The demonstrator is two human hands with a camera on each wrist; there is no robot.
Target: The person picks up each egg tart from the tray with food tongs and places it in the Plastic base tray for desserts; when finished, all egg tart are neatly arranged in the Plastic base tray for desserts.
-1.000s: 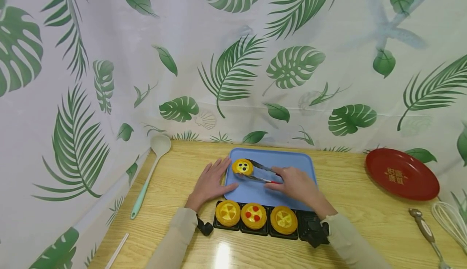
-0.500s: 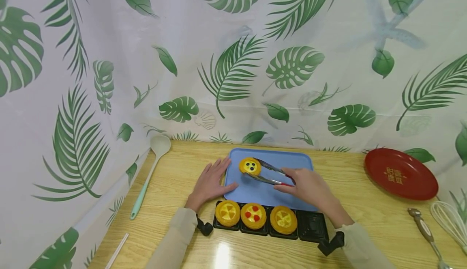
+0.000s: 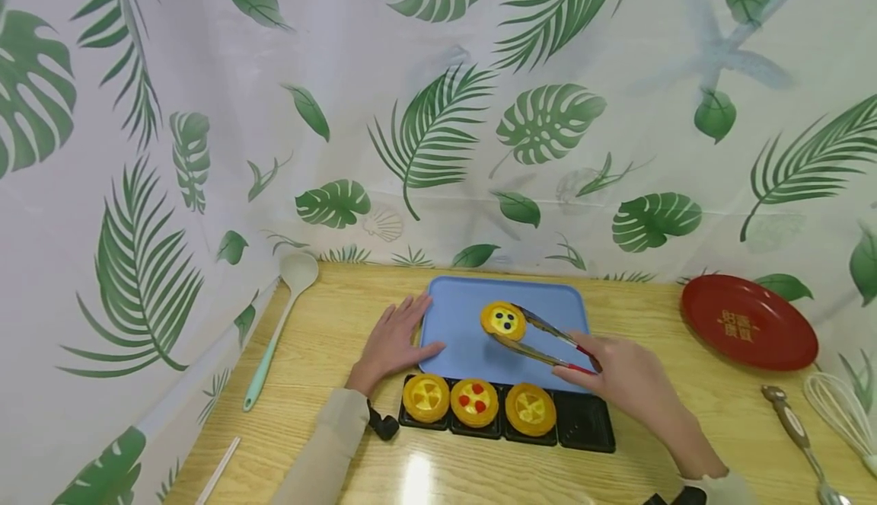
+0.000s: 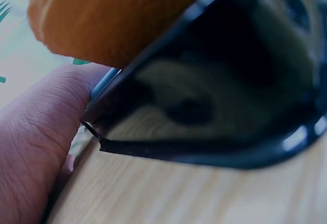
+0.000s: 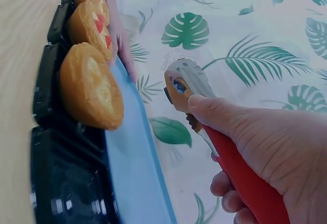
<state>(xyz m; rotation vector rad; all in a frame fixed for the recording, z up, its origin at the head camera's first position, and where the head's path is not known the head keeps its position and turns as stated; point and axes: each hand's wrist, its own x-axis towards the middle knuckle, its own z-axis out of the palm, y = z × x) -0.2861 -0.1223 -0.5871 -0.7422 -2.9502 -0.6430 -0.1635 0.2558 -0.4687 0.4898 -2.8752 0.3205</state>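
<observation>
My right hand (image 3: 626, 375) grips a pair of tongs (image 3: 541, 353) by its red handles. Between the tong tips is an egg tart (image 3: 503, 321) with dark berry-like dots, held above the blue tray (image 3: 445, 337). My left hand (image 3: 392, 341) rests at the tray's left edge, its fingers extended. In front of the tray stands a row of black compartments (image 3: 587, 423). Three of them hold tarts: one with yellow pieces (image 3: 426, 397), one with red pieces (image 3: 474, 403) and another yellow one (image 3: 530, 407). Nothing sits in the rightmost compartment.
A red oval plate (image 3: 747, 322) lies at the right, with a whisk (image 3: 839, 413) and a brown-handled utensil (image 3: 795, 425) nearer me. At the left lie a long-handled spoon (image 3: 281, 330) and a pale stick (image 3: 218, 471). A leaf-print curtain (image 3: 438, 147) stands behind the wooden table.
The right hand has drawn the tongs and the berry-dotted tart rightward and slightly toward me, away from the tray's left side. The left hand has stayed in place.
</observation>
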